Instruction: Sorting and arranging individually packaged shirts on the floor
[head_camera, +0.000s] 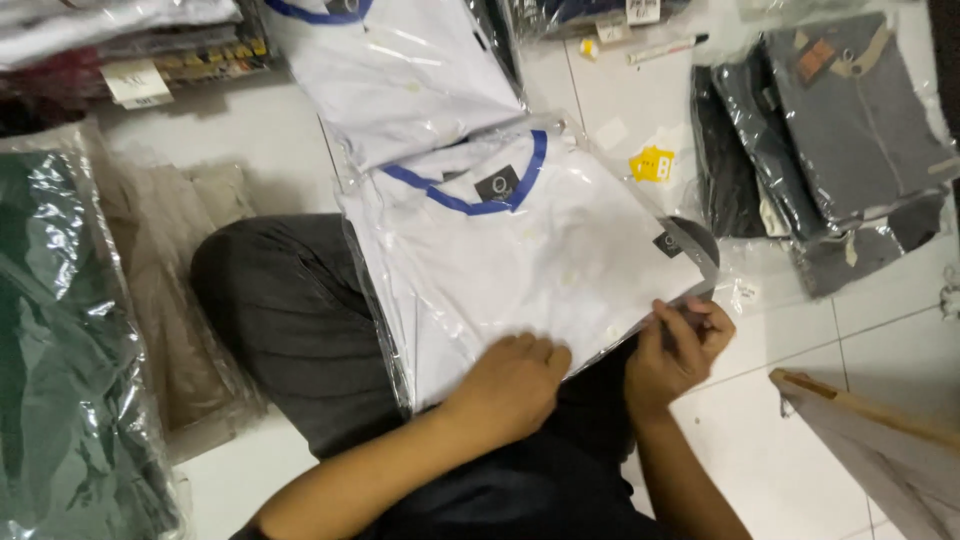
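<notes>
The bagged white shirt (520, 270) with blue collar trim lies across the person's lap, above the tiled floor (770, 450). The left hand (510, 385) rests flat, fingers together, pressing the near edge of the bag; the right hand (680, 345) pinches the bag's near right corner between thumb and fingers. The slick plastic could slide off the knee if the pressing hand lifts, or the thin film could tear or crease at the pinched corner. A second white shirt (400, 80) lies just beyond, partly overlapped, and could get dragged along.
</notes>
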